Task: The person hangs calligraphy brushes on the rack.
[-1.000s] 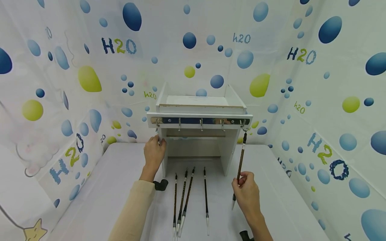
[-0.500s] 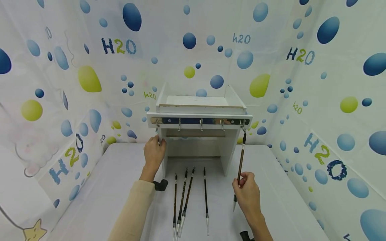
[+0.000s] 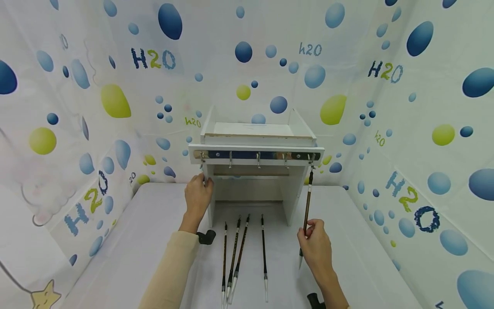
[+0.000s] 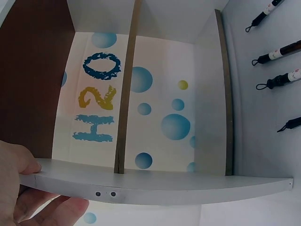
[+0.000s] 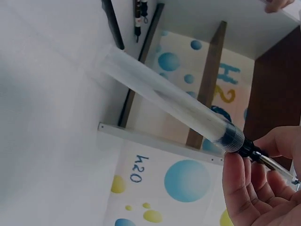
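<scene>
Held brush (image 3: 308, 206): around 4 o'clock from the middle of the head view, near upright, cap end pointing just past 6 o'clock.
Weight: gotta be light, I'd say, thin stick and all, so it'd swing at a nudge.
Handle: looks like wood or bamboo, stiff, maybe a bit slick if it's varnished.
Clear cap (image 5: 164, 99): sleeve over the pale bristles. Probably thin plastic that could slide off if you tug it; bristles look soft, so don't squash them.
Loop (image 3: 312, 167): tiny, at the brush's 12 o'clock end, right by the end hook (image 3: 311, 159) at 3 o'clock. Can't tell if it's actually caught. Likely floppy, so steer from the stick.
Right hand (image 3: 317, 246): thumb and fingers pinching the brush low down, by the dark collar (image 5: 233, 140) above the cap.
Best grip: lower stick or collar imo, keeps fingers clear of the hook. Higher up would wobble less.
Left hand (image 3: 198, 195): out at 8 o'clock, side panel (image 4: 155, 190) of the white shelf (image 3: 258, 140) pinched between thumb and fingers. Shelf looks light enough to shift, so bracing makes sense.
Loose brushes (image 3: 234, 249): four on the table (image 3: 359, 257) around 6 o'clock, same slim build.
</scene>
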{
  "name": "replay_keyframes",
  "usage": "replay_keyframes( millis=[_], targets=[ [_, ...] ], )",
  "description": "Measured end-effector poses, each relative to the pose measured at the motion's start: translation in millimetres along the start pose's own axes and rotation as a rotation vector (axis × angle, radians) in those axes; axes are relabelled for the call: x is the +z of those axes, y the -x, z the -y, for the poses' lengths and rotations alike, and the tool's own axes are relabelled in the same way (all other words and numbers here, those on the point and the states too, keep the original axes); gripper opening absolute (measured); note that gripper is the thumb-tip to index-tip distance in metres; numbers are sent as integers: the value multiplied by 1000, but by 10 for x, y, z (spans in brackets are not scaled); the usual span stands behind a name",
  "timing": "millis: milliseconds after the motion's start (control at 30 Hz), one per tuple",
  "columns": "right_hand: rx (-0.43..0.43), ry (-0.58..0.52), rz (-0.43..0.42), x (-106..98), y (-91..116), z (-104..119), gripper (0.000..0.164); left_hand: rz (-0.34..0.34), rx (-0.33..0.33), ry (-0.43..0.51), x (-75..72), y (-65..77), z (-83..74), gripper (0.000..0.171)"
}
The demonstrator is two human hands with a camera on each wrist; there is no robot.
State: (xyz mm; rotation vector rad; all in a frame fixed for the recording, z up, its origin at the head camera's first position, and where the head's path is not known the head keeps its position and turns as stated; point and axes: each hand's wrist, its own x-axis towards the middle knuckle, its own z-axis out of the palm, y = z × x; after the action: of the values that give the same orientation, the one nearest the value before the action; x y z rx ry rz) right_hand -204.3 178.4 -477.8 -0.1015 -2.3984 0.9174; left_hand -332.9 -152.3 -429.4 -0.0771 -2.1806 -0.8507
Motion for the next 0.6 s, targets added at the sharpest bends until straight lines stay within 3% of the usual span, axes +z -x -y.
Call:
replay_keyframes(
  millis=[233, 600],
  targets=[
    [5, 9, 20, 65, -43, -74, 30, 1, -9, 0, -7, 1, -5, 20],
    [-30, 54, 48, 206, -213, -236, 19, -8, 5, 4, 1, 5, -5, 19]
  ],
)
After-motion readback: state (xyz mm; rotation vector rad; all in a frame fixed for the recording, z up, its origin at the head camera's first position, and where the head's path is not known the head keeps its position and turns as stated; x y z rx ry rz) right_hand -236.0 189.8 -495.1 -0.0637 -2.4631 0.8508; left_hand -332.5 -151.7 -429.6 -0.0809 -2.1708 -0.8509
